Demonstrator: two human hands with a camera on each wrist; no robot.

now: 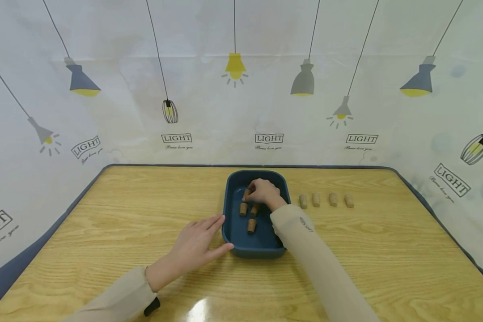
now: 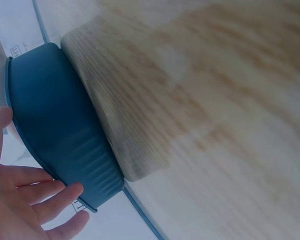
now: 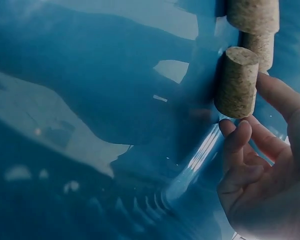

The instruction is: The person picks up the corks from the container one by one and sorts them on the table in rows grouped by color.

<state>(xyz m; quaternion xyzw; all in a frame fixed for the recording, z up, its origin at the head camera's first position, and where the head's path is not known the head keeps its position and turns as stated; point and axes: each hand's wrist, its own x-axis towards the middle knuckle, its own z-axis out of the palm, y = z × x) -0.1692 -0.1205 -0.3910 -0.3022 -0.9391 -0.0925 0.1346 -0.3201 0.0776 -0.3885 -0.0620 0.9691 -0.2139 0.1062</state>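
L hand (image 1: pixel 195 246) is at the near-left of the blue bin (image 1: pixel 259 253), fingers extended & thumb apart, tips at the rim, prob. to steady it w/o blocking the opening. R hand (image 1: pixel 264 192) reaches over the bin's right wall, fingers bent at a cork (image 1: pixel 246 195) in the bin's far half; they touch it, but can't tell if they're clamped on it or just against it. Three more corks (image 1: pixel 251 226) sit in the bin, nearer the person. Row of four corks (image 1: pixel 333 199) is on the table (image 1: pixel 145 197) right of the bin, spaced apart, prob. so fingers fit b/w.
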